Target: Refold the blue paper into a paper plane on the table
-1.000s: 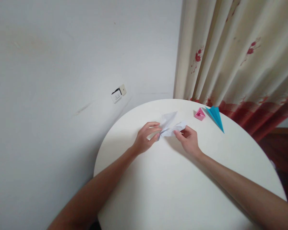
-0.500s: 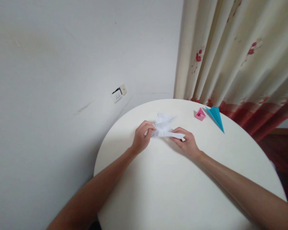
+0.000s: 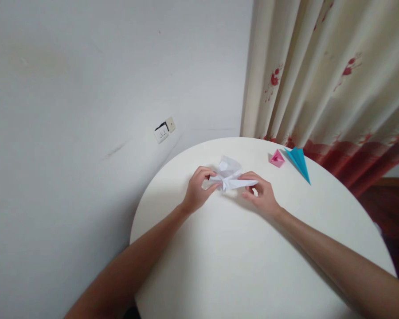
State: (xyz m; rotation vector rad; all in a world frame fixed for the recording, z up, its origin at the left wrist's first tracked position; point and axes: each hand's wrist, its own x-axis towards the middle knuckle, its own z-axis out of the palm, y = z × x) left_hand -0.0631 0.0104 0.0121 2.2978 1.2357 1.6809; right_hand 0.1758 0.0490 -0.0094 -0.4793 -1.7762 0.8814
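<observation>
Between my two hands is a folded sheet of white paper, with a raised flap at the back and a long narrow point toward the right. My left hand pinches its left end between thumb and fingers. On the other side, my right hand has its fingers behind the right-hand point and its thumb below, curled around that end. The paper's far folds are partly hidden by the fingers.
A round white table lies under my arms. Toward its back right edge are a small pink folded paper and a blue paper plane. Behind stand a wall with a socket and a patterned curtain.
The white paper has opened and turned a little in my hands, and its right strip now shows as a point. My right thumb has moved down slightly off the strip.
</observation>
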